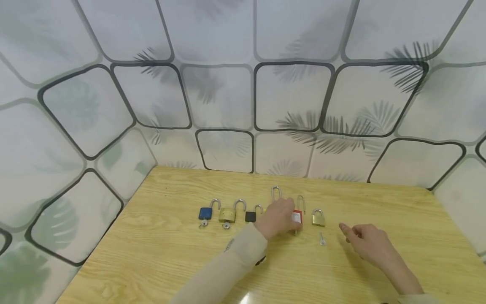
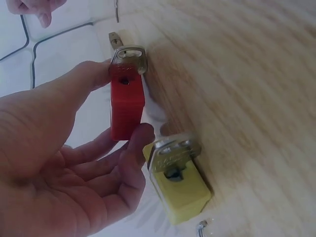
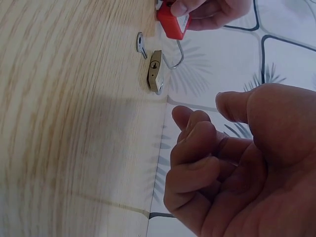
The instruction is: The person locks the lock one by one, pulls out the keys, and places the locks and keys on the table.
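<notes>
My left hand [image 1: 279,217] holds a red padlock [image 1: 297,216] by its body, thumb on one side and fingers on the other. A key [image 2: 132,58] sits in the red padlock's bottom, and its long shackle stands open. Right beside those fingers is a yellow padlock [image 2: 185,195] with its own key in it; in the head view the hand mostly hides it. My right hand [image 1: 372,245] hovers over the table with loosely bent fingers and nothing in it. Nearest to it are a small closed brass padlock [image 1: 318,218] and a loose key [image 1: 322,240].
Left of my left hand stand a blue padlock [image 1: 205,213], a larger brass padlock [image 1: 227,215] and a black padlock [image 1: 250,216], all with raised shackles. Keys sit at the blue and larger brass ones. Behind the wooden table [image 1: 152,253] is a patterned wall [image 1: 224,150].
</notes>
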`<state>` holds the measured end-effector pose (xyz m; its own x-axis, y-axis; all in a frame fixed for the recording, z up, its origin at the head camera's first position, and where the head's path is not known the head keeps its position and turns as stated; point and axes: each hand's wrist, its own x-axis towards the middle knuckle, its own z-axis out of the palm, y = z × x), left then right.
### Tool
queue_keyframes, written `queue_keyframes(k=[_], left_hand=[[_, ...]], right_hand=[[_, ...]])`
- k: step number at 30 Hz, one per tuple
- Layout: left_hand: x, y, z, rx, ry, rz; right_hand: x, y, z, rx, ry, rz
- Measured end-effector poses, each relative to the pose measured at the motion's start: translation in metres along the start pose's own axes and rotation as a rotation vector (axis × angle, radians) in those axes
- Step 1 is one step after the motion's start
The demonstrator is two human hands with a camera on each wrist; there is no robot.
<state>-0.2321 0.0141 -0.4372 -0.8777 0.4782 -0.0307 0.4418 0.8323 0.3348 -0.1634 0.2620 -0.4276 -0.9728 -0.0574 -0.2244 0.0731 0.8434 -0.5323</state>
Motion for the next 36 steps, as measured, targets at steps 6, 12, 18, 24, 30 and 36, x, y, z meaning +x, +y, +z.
queue_keyframes(k=[6, 12, 18, 24, 30, 36], left_hand=[[0.001, 0.0, 0.004, -0.21, 0.006, -0.066], [0.0, -0.001, 0.005, -0.25, 0.037, -0.124], [-0.002, -0.002, 0.005, -0.347, 0.063, -0.171], [-0.005, -0.005, 0.003, -0.526, 0.136, -0.184], [-0.011, -0.006, -0.001, -0.559, 0.181, -0.155], [-0.019, -0.002, -0.001, -0.566, 0.174, -0.063]], right_hand=[[-0.001, -0.001, 0.0, 0.002, -0.003, -0.005], [0.0, -0.002, 0.001, -0.001, -0.005, 0.0], [0.0, -0.003, 0.002, -0.003, -0.004, 0.006], [-0.001, -0.006, 0.0, -0.008, 0.021, -0.016], [-0.003, -0.012, -0.003, -0.008, 0.086, -0.058], [-0.007, -0.02, -0.004, 0.015, 0.19, -0.093]])
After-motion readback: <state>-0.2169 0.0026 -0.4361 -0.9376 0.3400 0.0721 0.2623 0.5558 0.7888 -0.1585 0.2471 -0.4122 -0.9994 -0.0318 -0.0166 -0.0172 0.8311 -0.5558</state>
